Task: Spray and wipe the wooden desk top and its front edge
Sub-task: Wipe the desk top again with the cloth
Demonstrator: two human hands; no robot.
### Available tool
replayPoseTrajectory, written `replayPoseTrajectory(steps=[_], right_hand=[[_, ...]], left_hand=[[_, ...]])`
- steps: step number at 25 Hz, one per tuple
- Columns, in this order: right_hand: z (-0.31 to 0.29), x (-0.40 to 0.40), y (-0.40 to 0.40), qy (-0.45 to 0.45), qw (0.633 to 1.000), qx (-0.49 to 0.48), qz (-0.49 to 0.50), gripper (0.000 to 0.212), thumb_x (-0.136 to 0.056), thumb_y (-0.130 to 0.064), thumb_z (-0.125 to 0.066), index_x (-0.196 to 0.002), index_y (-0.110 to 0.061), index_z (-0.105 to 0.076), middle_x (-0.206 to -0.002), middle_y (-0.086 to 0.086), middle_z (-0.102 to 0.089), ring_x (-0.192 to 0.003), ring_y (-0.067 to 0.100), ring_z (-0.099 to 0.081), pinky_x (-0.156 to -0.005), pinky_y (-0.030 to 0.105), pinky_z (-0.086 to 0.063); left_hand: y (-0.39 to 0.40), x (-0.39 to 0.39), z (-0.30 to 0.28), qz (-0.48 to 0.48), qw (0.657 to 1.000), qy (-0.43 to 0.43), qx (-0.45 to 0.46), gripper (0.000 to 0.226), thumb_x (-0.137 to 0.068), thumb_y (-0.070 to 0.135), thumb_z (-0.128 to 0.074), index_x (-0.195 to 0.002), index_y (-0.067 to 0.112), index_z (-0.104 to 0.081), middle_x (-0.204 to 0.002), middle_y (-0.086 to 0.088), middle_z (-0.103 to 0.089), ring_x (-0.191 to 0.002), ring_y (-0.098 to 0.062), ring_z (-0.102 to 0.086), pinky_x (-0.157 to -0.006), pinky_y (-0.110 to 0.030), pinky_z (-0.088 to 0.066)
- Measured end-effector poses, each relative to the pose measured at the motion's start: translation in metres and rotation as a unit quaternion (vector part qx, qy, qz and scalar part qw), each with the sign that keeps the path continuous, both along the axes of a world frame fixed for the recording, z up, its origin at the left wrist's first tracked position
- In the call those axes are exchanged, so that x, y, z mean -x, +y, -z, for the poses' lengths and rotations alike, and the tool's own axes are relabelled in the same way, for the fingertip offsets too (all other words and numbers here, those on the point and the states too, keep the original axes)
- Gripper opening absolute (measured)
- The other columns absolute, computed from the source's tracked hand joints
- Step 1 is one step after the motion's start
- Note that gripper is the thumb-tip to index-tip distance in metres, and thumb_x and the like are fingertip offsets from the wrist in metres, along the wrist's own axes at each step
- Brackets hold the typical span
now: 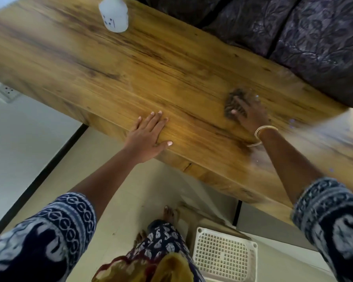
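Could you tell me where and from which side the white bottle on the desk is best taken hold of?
Grip the bottle around its wide round body, fingers wrapping the sides. It stands upright at the desk's far edge with bare wood around it. The left hand lies flat and free nearer that end, so reaching forward with it seems easiest. The bottle's top is out of frame.

Spray bottle top cropped; motion-blurred right hand over perhaps a dark cloth.

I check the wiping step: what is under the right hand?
A dark cloth lies under the right hand, flat on the desk top. The wood beneath the cloth is covered.
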State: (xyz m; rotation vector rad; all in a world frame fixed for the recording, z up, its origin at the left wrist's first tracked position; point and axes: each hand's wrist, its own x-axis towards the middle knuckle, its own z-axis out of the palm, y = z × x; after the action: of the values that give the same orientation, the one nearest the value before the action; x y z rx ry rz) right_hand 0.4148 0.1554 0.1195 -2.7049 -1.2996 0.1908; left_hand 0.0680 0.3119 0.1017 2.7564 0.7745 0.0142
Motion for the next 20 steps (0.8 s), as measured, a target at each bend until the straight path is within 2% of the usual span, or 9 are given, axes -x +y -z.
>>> replayPoseTrajectory(steps=[2,3,4,7,10,12,16,18,20], right_hand=[[-0.004,-0.008,0.006,0.049,0.988,0.025,0.144,0.062,-0.094,-0.066,-0.033,-0.152,-0.044,-0.025,-0.165,0.004,-0.014,-0.149,0.04,-0.008,-0.118,0.061,-0.013],[-0.005,0.002,0.01,0.057,0.986,0.04,0.153,0.061,-0.096,-0.064,-0.034,-0.152,-0.045,-0.022,-0.165,0.004,-0.011,-0.149,0.041,-0.005,-0.117,0.062,-0.011],[-0.005,0.02,0.013,0.041,0.991,0.04,0.122,0.061,-0.095,-0.065,-0.033,-0.152,-0.045,-0.023,-0.165,0.006,-0.013,-0.148,0.043,-0.005,-0.116,0.063,-0.012],[0.01,0.104,-0.004,-0.012,0.993,0.028,-0.116,0.062,-0.092,-0.066,-0.027,-0.149,-0.045,-0.029,-0.161,0.008,-0.025,-0.145,0.047,-0.017,-0.108,0.068,-0.025],[0.007,0.151,-0.036,-0.036,0.942,0.042,-0.331,0.058,-0.095,-0.065,-0.027,-0.15,-0.047,-0.025,-0.162,0.004,-0.025,-0.146,0.043,-0.022,-0.106,0.067,-0.029],[0.0,0.118,-0.028,-0.065,0.925,0.047,-0.371,0.058,-0.094,-0.067,-0.027,-0.149,-0.049,-0.023,-0.162,0.001,-0.026,-0.148,0.037,-0.022,-0.11,0.061,-0.026],[0.005,-0.026,-0.008,-0.052,0.996,0.033,-0.072,0.071,-0.085,-0.077,-0.024,-0.149,-0.048,-0.026,-0.163,0.002,-0.023,-0.146,0.039,-0.021,-0.114,0.059,-0.025],[0.001,-0.072,-0.013,-0.002,0.991,0.035,0.125,0.07,-0.088,-0.075,-0.029,-0.151,-0.044,-0.024,-0.164,0.004,-0.017,-0.147,0.042,-0.015,-0.114,0.062,-0.022],[-0.006,-0.071,-0.007,0.035,0.97,0.057,0.233,0.066,-0.094,-0.068,-0.031,-0.154,-0.041,-0.019,-0.165,0.007,-0.012,-0.148,0.043,-0.008,-0.116,0.062,-0.015]], left_hand=[[0.0,0.0,-0.003,-0.006,1.0,-0.001,0.004,0.084,-0.082,0.074,-0.022,-0.153,0.029,-0.016,-0.163,0.005,-0.008,-0.15,-0.015,-0.005,-0.121,-0.041,-0.004],[-0.001,0.0,-0.004,-0.009,1.0,-0.011,0.004,0.085,-0.081,0.075,-0.023,-0.152,0.029,-0.019,-0.163,0.005,-0.011,-0.15,-0.015,-0.008,-0.121,-0.042,-0.006],[-0.001,0.0,-0.005,-0.012,1.0,-0.022,-0.002,0.085,-0.079,0.074,-0.024,-0.151,0.028,-0.023,-0.162,0.004,-0.015,-0.15,-0.016,-0.012,-0.121,-0.043,-0.009],[-0.007,-0.005,-0.005,-0.026,0.998,-0.042,-0.042,0.082,-0.078,0.069,-0.033,-0.145,0.023,-0.036,-0.156,-0.002,-0.031,-0.144,-0.023,-0.028,-0.115,-0.046,-0.024],[-0.009,-0.021,-0.013,-0.026,0.997,-0.064,-0.044,0.075,-0.078,0.06,-0.04,-0.14,0.017,-0.041,-0.146,-0.005,-0.042,-0.133,-0.027,-0.04,-0.105,-0.047,-0.034],[-0.015,-0.035,-0.013,-0.005,0.996,-0.078,-0.043,0.071,-0.08,0.055,-0.044,-0.139,0.016,-0.042,-0.144,-0.005,-0.044,-0.131,-0.027,-0.042,-0.103,-0.049,-0.036],[-0.017,-0.064,-0.013,0.012,0.995,-0.082,-0.055,0.063,-0.086,0.051,-0.045,-0.14,0.018,-0.043,-0.146,-0.005,-0.044,-0.134,-0.025,-0.041,-0.103,-0.051,-0.035],[-0.014,-0.067,-0.007,0.009,0.995,-0.085,-0.055,0.058,-0.089,0.047,-0.044,-0.14,0.019,-0.044,-0.147,-0.005,-0.043,-0.135,-0.025,-0.04,-0.104,-0.052,-0.034],[-0.011,-0.064,-0.001,0.009,0.993,-0.099,-0.063,0.053,-0.091,0.043,-0.044,-0.138,0.019,-0.047,-0.147,-0.005,-0.045,-0.135,-0.024,-0.042,-0.105,-0.051,-0.034]])
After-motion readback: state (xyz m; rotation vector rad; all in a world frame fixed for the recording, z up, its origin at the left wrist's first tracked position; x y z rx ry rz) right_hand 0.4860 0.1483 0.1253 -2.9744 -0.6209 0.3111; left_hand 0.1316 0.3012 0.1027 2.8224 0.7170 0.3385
